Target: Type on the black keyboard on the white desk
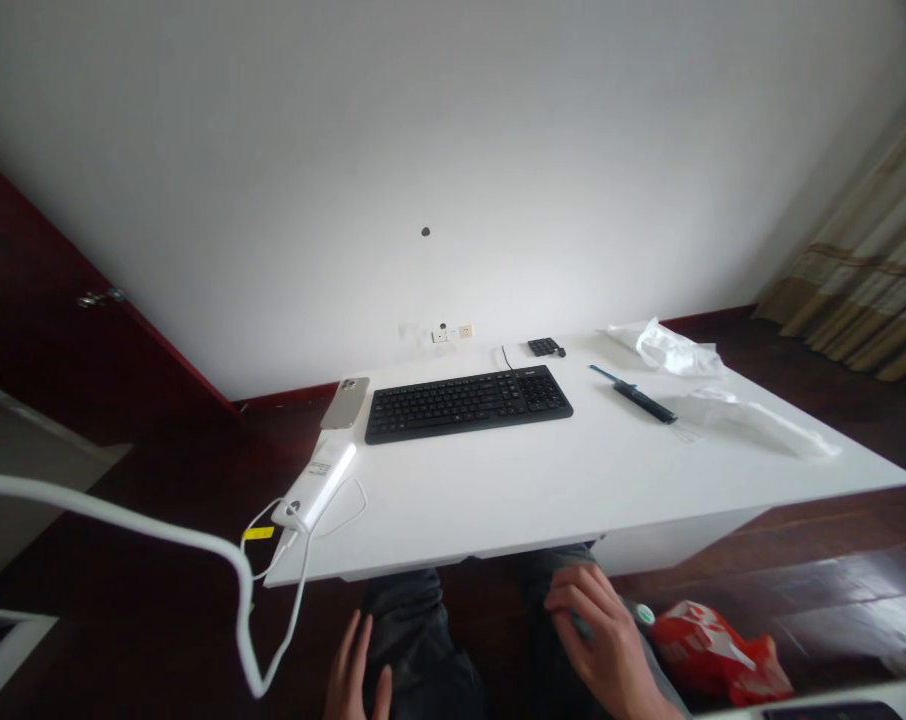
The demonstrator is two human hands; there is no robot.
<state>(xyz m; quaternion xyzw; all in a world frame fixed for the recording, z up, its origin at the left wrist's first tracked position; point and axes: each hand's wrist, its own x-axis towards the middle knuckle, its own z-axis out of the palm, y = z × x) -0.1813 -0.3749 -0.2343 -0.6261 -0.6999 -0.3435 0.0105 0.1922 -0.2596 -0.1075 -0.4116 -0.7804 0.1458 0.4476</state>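
Observation:
My left hand (354, 675) rests beside my left thigh at the bottom of the view, fingers apart and nothing in it. On my right thigh lies my right hand (601, 635), its fingers loosely bent, with a gap between thumb and fingers and nothing held. Both are below the front edge of a white table (453, 500), touching nothing on it. A black keyboard (468, 403) lies there, slightly tilted. Left of it are a phone (346, 402), camera side up, and a white power bank (318, 480) with a white cable (303, 590) looping off the edge.
A small black keypad (544, 347) lies at the back. To the right are a slim black tool (644, 402) with a blue end and crumpled white plastic (670, 350). A red bag (715, 650) sits on the floor. Wall sockets (453, 333) are behind; a dark red door (70, 290) stands left.

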